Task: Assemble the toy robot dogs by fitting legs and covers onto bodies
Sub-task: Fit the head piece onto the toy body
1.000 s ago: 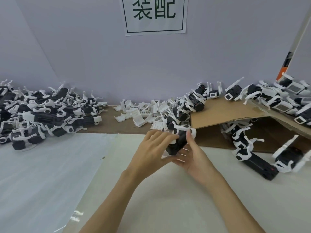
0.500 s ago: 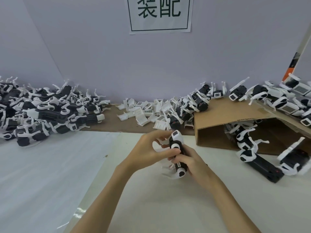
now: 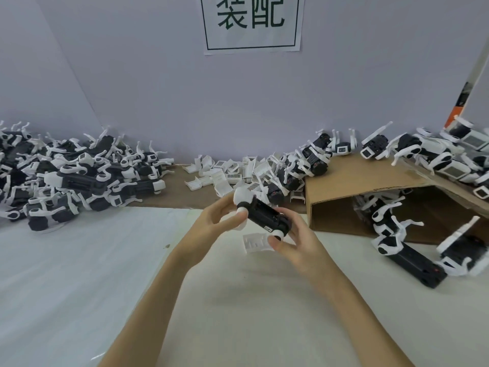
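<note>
Both hands' grip clamped on toy dog body (image 3: 264,214), left hand (image 3: 217,221), right hand (image 3: 299,239), white cover (image 3: 255,242) beneath

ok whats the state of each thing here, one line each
toy dog body: held off the table, tilted, between both hands
left hand: grips the body's far, white end
right hand: grips its near end
white cover: loose on the table under the hands
cardboard box: on its side, open

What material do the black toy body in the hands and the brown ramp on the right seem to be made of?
Toy body: likely moulded plastic, matte black with glossy white parts, crisp edges. Ramp: cardboard, dull brown, with a folded edge and a flat sheet look.
</note>
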A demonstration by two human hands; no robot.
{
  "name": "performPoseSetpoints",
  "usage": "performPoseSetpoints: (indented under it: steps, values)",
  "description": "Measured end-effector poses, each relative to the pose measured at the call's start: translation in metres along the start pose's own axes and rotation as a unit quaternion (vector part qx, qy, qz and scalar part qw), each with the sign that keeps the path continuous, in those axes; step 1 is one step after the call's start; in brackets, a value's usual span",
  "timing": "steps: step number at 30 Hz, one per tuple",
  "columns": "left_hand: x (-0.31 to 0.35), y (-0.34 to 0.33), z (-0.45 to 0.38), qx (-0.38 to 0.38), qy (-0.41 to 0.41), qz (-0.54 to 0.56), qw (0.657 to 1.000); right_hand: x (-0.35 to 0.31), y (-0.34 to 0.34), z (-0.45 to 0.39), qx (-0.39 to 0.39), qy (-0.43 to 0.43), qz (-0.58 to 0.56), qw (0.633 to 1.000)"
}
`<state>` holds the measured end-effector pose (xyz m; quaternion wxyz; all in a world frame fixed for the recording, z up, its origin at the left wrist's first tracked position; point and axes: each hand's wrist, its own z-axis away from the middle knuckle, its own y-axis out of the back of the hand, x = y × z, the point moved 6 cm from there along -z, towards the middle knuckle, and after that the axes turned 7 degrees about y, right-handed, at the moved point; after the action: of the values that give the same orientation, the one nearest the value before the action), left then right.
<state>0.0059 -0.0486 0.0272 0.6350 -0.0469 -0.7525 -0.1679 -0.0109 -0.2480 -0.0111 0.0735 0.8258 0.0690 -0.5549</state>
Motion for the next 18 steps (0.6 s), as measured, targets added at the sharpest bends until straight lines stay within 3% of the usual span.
performPoseSetpoints:
  steps: [7,13,18]
  values:
    - [0.004,0.009,0.001,-0.018,-0.052,-0.149,0.987,-0.008,0.006,0.002,0.031,0.092,0.243,0.965]
    - [0.024,-0.007,0.005,0.074,-0.117,-0.205,0.969,-0.007,0.0,0.003,0.066,0.137,0.237,0.96]
    - [0.043,-0.043,0.012,0.114,-0.201,-0.275,0.933,0.002,0.004,0.002,0.08,0.095,0.137,0.983]
